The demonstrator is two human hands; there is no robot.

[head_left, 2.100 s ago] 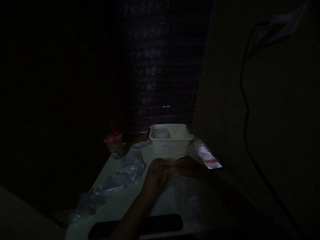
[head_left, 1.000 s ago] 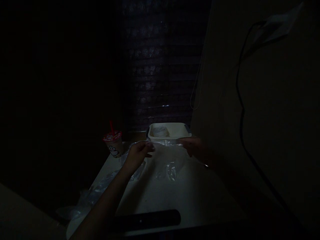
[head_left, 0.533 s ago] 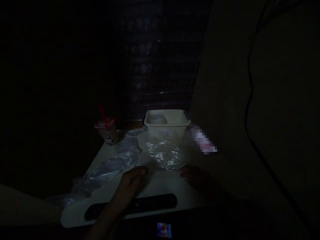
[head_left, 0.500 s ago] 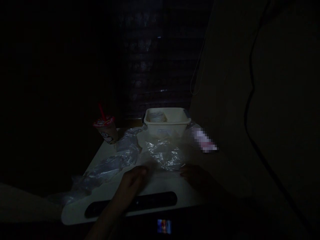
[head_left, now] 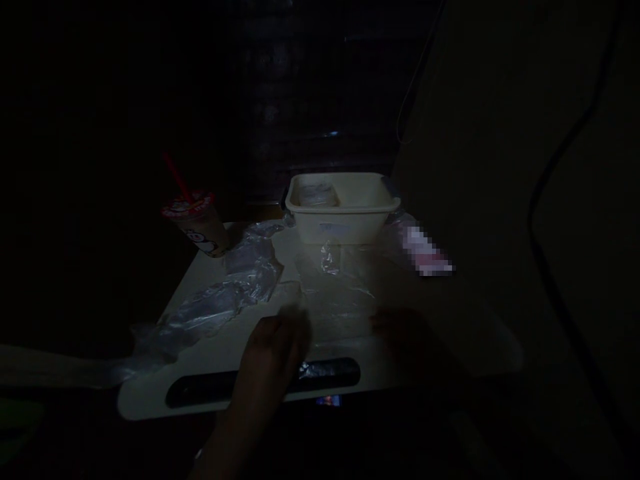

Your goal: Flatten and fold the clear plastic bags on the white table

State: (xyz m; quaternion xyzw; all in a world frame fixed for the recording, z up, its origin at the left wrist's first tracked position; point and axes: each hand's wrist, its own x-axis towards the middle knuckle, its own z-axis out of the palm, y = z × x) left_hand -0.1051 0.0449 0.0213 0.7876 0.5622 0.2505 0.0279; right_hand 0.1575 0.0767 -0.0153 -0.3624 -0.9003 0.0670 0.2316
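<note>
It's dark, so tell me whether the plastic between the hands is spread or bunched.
Mostly spread: the clear plastic lies wide across the table before the tub, a few creases glinting.

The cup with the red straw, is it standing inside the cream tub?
No, the cup stands outside the tub, to its left in the picture.

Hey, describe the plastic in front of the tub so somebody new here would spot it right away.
Find the pale table, then the cream tub at its far side. Nearer than the tub, reaching between the left hand and the right hand, lies the thin clear plastic. It is spread fairly flat, unlike the crumpled plastic trailing down the table's left side.
</note>
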